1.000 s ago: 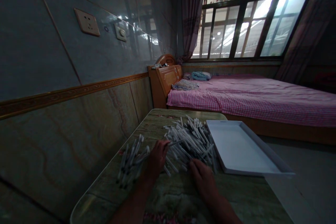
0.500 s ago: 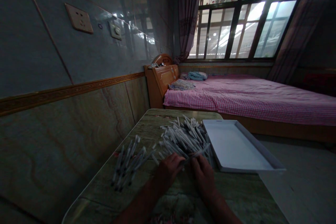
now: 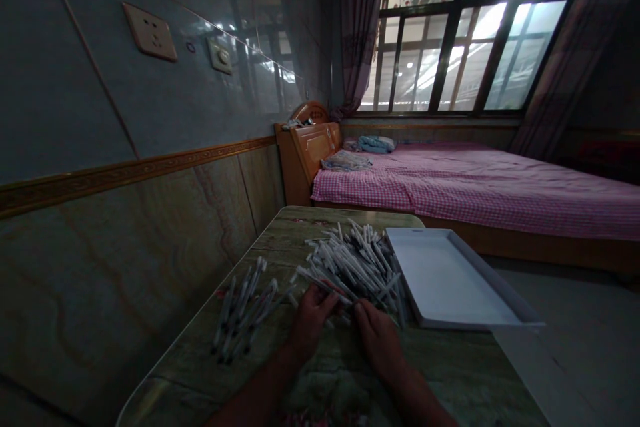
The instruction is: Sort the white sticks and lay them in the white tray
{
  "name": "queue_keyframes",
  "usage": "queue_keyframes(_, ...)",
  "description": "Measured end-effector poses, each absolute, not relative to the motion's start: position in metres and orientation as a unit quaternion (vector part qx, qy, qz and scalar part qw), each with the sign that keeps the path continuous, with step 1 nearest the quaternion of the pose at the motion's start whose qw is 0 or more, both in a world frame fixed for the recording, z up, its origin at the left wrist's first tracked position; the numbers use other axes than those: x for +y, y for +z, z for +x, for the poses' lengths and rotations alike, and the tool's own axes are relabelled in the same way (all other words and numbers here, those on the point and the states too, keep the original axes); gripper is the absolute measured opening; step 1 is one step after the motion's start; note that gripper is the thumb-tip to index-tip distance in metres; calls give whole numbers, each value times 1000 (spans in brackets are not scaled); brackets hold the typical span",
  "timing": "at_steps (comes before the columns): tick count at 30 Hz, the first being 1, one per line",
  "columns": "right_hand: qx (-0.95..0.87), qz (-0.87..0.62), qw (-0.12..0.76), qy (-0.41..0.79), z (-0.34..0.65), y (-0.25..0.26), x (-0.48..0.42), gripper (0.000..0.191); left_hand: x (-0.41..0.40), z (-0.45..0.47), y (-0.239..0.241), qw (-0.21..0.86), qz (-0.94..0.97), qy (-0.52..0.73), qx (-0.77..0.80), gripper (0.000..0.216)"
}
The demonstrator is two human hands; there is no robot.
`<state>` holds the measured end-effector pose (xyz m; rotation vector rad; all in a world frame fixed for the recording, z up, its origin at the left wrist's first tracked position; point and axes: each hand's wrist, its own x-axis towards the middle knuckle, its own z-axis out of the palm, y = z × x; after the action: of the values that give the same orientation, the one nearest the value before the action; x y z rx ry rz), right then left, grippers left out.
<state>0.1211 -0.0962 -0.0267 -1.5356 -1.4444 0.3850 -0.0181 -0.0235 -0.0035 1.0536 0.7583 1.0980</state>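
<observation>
A large heap of slim whitish pens (image 3: 353, 257) lies on the table just beyond my hands. At its near edge, my left hand (image 3: 311, 321) is closed, thumb and fingers pinching a pen (image 3: 320, 279) that slants up to the left. My right hand (image 3: 379, 337) is closed at the pen's lower right end, its fingertips close together there and partly hidden. Left of my left hand, a smaller group of pens (image 3: 243, 313) with dark tips lies on the table, roughly lined up.
A shallow white box lid or tray (image 3: 455, 280) stands at the right, beside the heap and reaching past the table edge. The green marble-look table (image 3: 340, 387) adjoins a tiled wall (image 3: 125, 267) on the left. A bed (image 3: 450, 180) with a pink checked sheet stands beyond.
The pen between my hands was slanting up to the right; now one slants up to the left. My left hand has turned upward and my right hand has shifted slightly left.
</observation>
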Motion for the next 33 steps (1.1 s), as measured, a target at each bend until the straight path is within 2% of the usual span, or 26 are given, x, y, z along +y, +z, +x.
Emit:
queue_keyframes(7, -588, -631, 480, 162, 122, -29, -93, 48, -28, -18, 1, 654, 486, 474, 335, 35)
queue_keyframes(14, -586, -643, 473, 141, 125, -26, -93, 37, -24, -15, -8, 651, 462, 465, 383, 42)
queue_keyframes(20, -586, -649, 466, 134, 123, -28, -91, 45, -25, -17, -10, 663, 450, 476, 363, 42)
queue_keyframes(24, -591, -646, 470, 110, 123, -31, -91, 44, -25, -16, -11, 665, 446, 475, 365, 44)
queue_keyframes(33, -595, -613, 508, 108, 124, -24, -95, 23, -24, -14, -12, 665, 432, 473, 383, 42)
